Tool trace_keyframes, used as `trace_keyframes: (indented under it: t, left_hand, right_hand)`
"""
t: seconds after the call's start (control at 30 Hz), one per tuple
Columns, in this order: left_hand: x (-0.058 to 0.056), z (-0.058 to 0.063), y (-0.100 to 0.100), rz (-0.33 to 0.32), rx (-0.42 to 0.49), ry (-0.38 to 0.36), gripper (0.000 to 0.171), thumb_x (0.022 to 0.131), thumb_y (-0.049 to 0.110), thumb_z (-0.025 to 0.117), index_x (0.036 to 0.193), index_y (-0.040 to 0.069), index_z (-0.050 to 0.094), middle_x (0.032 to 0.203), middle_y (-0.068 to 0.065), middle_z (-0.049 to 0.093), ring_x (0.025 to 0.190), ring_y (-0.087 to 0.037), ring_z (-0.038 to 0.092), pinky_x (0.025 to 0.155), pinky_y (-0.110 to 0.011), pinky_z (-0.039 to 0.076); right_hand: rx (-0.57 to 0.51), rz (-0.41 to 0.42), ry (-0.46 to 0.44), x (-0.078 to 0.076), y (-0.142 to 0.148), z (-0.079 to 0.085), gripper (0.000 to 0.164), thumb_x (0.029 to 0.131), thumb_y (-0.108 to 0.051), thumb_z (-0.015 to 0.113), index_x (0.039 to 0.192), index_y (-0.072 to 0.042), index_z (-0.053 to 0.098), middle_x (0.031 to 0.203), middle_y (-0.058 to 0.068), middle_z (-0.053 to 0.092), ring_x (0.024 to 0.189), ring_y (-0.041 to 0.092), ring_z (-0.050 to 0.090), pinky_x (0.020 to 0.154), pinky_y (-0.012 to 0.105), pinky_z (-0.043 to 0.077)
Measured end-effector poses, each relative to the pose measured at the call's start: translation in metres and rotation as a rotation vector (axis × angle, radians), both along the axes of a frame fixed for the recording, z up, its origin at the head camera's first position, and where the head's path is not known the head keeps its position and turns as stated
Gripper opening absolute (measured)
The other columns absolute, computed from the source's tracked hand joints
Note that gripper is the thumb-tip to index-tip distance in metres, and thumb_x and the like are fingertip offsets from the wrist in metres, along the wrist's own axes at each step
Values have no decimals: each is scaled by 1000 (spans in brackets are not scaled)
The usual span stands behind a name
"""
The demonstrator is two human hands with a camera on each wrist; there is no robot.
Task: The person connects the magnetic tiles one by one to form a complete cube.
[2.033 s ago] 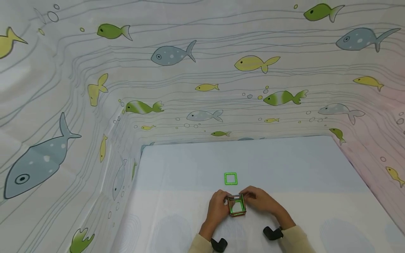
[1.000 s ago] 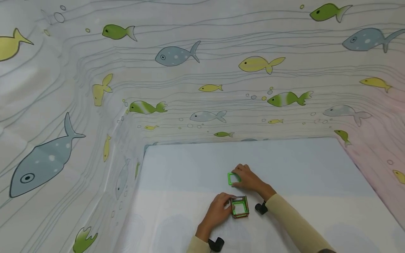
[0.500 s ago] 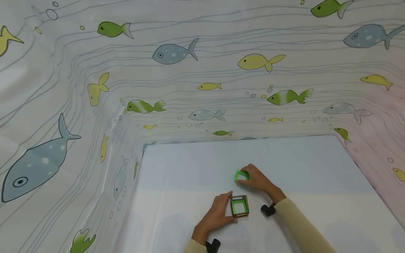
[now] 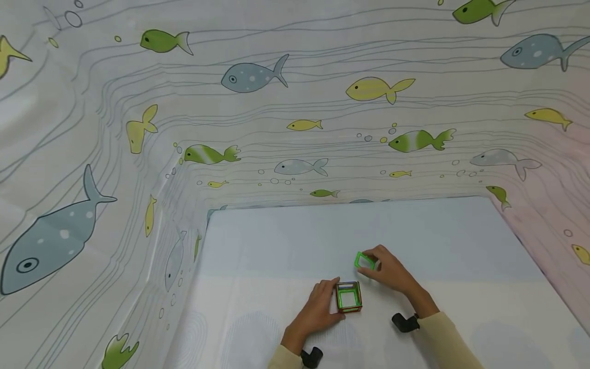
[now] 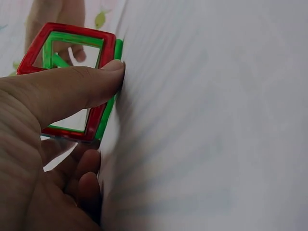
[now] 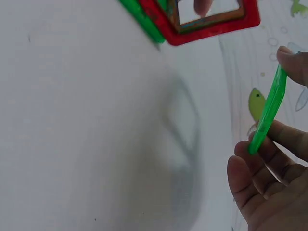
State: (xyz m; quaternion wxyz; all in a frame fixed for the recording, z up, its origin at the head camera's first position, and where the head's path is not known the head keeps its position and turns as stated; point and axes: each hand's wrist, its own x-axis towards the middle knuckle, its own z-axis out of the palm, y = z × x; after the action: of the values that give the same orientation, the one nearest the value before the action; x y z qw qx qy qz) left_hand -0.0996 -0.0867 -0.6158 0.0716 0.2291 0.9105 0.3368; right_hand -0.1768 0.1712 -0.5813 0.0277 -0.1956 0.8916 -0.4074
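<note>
A small cube frame (image 4: pixel 349 309) of red and green square magnetic tiles stands on the table, its top uncovered. My left hand (image 4: pixel 317 310) holds it from the left, thumb at the near corner and a finger at the far corner. In the left wrist view, the thumb (image 5: pixel 72 89) crosses a red tile (image 5: pixel 94 120) low by the tabletop. Beyond and right of the cube, my right hand (image 4: pixel 392 271) pinches a loose green square tile (image 4: pixel 357 260) by its edges. The right wrist view has this green tile (image 6: pixel 268 110) edge-on between thumb and fingers, tilted and lifted.
The white and pale blue table (image 4: pixel 258 246) carries the cube. Behind and beside it rise fabric walls (image 4: pixel 258 133) printed with fish. A black wrist device (image 4: pixel 405 323) sits on the right wrist, another black device (image 4: pixel 312 357) on the left.
The right hand left the cube, took the green tile from the table behind it, and drew it right and slightly nearer. My left hand stays by the cube, its thumb now at the near corner.
</note>
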Motion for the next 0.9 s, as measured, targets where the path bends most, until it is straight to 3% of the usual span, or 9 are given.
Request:
trace_keyframes:
  t: [0.23, 0.5, 0.73, 0.9]
  left_hand:
    - [1, -1, 0, 16, 68, -25, 90, 79, 22, 86, 152, 11, 34, 132, 1, 53, 108, -7, 48, 92, -26, 46]
    - [1, -5, 0, 36, 81, 39, 82, 80, 23, 85, 147, 12, 40, 135, 0, 56, 108, -10, 53, 90, -25, 48]
    - [0, -6, 2, 57, 79, 34, 79, 82, 27, 83, 148, 14, 41, 138, 1, 56, 109, -8, 53, 92, -24, 48]
    - [1, -5, 4, 68, 79, 56, 78, 82, 27, 84, 147, 14, 43, 136, 2, 58, 106, -8, 54, 90, -25, 48]
  right_hand:
    - [-24, 64, 43, 23, -5, 13, 48, 86, -35, 79, 123, -9, 63, 107, 6, 58, 86, 10, 53, 70, 24, 49]
    - [12, 166, 133, 41, -16, 28, 52, 86, -34, 79, 128, -11, 60, 112, -1, 56, 94, 16, 55, 75, 30, 52]
    - [162, 215, 190, 49, -28, 32, 55, 81, -37, 83, 126, -12, 63, 114, -3, 55, 98, 10, 50, 80, 27, 51]
    - [181, 251, 258, 52, -33, 32, 56, 78, -35, 86, 124, -11, 64, 111, -1, 56, 97, 9, 49, 80, 26, 51]
